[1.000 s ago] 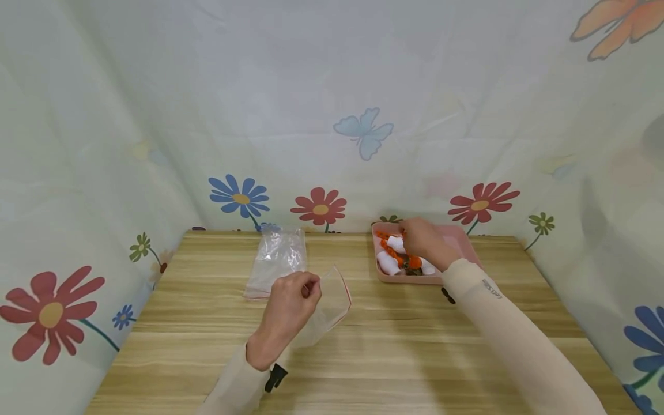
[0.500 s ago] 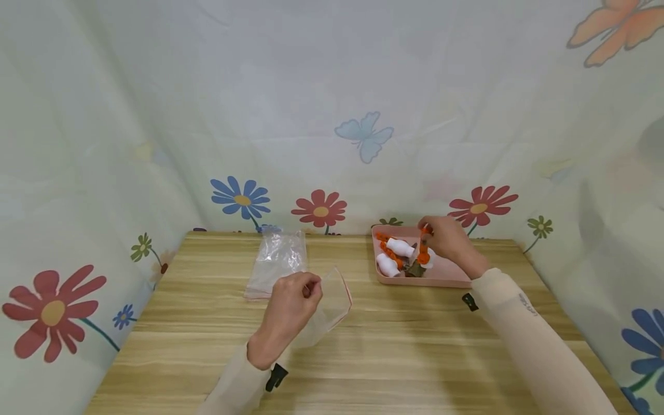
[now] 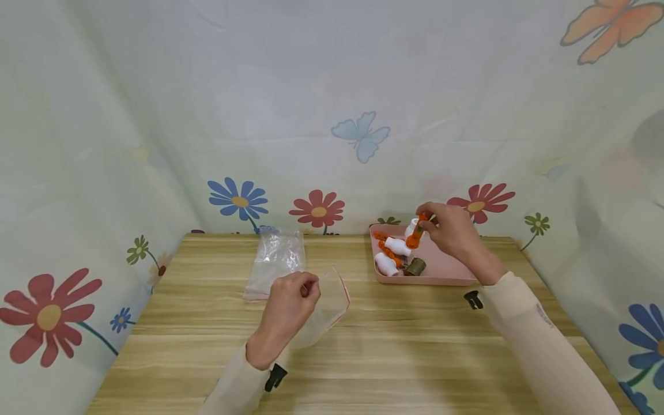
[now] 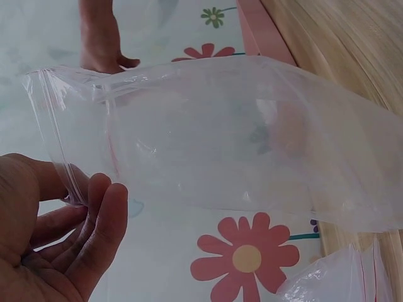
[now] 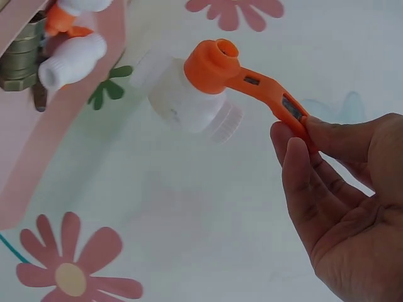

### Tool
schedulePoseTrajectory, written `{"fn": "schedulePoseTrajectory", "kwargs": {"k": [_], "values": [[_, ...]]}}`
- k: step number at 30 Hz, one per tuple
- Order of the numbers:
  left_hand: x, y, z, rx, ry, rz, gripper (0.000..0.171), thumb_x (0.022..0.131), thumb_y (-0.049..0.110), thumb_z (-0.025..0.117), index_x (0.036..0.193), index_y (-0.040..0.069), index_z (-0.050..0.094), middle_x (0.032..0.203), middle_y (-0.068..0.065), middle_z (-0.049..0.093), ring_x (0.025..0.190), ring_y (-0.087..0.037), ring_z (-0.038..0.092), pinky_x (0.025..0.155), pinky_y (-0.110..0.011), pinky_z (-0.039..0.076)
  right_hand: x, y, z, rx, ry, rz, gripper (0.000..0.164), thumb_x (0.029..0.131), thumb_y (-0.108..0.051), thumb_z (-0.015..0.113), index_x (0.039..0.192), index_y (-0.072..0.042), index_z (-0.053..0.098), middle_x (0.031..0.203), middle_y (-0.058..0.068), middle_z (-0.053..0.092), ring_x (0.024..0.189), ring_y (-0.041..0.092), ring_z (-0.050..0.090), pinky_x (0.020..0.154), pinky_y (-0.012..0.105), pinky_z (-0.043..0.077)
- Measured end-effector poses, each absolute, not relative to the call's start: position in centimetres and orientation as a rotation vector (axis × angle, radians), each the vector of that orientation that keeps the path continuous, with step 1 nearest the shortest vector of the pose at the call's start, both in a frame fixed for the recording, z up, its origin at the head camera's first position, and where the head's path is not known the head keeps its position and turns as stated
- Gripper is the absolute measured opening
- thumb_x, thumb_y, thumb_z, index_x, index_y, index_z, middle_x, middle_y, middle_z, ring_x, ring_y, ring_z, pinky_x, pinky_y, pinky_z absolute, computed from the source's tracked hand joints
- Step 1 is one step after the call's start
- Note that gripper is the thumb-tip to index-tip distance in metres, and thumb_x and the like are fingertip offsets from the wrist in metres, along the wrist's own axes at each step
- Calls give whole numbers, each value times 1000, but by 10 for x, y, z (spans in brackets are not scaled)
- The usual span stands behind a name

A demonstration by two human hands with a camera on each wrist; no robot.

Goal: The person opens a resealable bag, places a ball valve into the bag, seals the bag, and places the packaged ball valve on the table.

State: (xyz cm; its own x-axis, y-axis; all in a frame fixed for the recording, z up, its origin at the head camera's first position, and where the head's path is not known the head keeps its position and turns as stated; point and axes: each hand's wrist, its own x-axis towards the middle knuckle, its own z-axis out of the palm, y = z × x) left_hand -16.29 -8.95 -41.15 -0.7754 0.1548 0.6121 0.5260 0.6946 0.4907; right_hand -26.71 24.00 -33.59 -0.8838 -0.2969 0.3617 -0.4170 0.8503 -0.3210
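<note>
In the head view my left hand (image 3: 285, 308) pinches the edge of a clear zip-lock bag (image 3: 332, 302) above the table. The left wrist view shows the bag (image 4: 201, 138) hanging spread out from the fingertips. Over the pink tray (image 3: 448, 268), my right hand (image 3: 453, 233) holds a white plastic ball valve by its orange lever handle (image 3: 417, 233). Thumb and fingers pinch the handle's end, and the white valve body (image 5: 182, 104) hangs clear of the tray. More white valves (image 3: 397, 247) with orange handles lie in the tray beside a greenish metal threaded fitting (image 3: 415, 267).
Another clear bag (image 3: 277, 259) with a red seal line lies flat at the back left of the wooden table (image 3: 394, 357). A flowered cloth (image 3: 290, 115) hangs behind the table and along both sides.
My right hand has taken a ball valve by its handle, lifted it out of the tray's contents and moved rightward. The metal fitting is now more visible. My left hand and its bag stay put.
</note>
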Motion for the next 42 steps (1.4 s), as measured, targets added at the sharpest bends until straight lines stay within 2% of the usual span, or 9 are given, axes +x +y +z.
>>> {"fn": "schedulePoseTrajectory", "kwargs": {"k": [9, 21, 27, 34, 42], "values": [[-163, -89, -410, -514, -2363, -900, 6, 82, 0, 70, 81, 4, 73, 68, -2, 67, 58, -7, 58, 55, -17, 47, -250, 229, -320, 660, -2557, 551, 23, 86, -1, 71, 109, -3, 67, 99, 14, 72, 77, 27, 68, 66, 43, 55], [-164, -87, -412, -510, -2411, -921, 5, 83, 1, 70, 84, 3, 74, 71, -4, 69, 60, -8, 59, 56, -16, 48, -224, 224, -300, 779, -2329, 557, 27, 79, 6, 75, 104, -1, 69, 92, 13, 72, 76, 24, 69, 60, 41, 57], [-164, -87, -412, -502, -2417, -926, 5, 83, 1, 70, 84, 3, 74, 72, -4, 69, 60, -8, 58, 56, -16, 48, -211, 219, -295, 815, -2265, 545, 29, 77, 5, 78, 104, -3, 70, 88, 8, 73, 73, 19, 68, 57, 29, 54], [-165, -87, -412, -504, -2416, -944, 5, 84, 2, 69, 84, 4, 74, 72, -2, 69, 60, -7, 57, 55, -15, 48, -191, 209, -288, 844, -2264, 589, 31, 76, 3, 80, 104, -4, 70, 90, 3, 72, 68, 10, 65, 67, 5, 46], [-167, -84, -412, -498, -2403, -953, 5, 84, 2, 69, 84, 3, 74, 72, -4, 70, 60, -7, 59, 56, -16, 48, -177, 191, -286, 934, -2230, 681, 33, 74, 6, 79, 104, -3, 69, 92, 2, 72, 71, 11, 67, 70, 5, 49]]}}
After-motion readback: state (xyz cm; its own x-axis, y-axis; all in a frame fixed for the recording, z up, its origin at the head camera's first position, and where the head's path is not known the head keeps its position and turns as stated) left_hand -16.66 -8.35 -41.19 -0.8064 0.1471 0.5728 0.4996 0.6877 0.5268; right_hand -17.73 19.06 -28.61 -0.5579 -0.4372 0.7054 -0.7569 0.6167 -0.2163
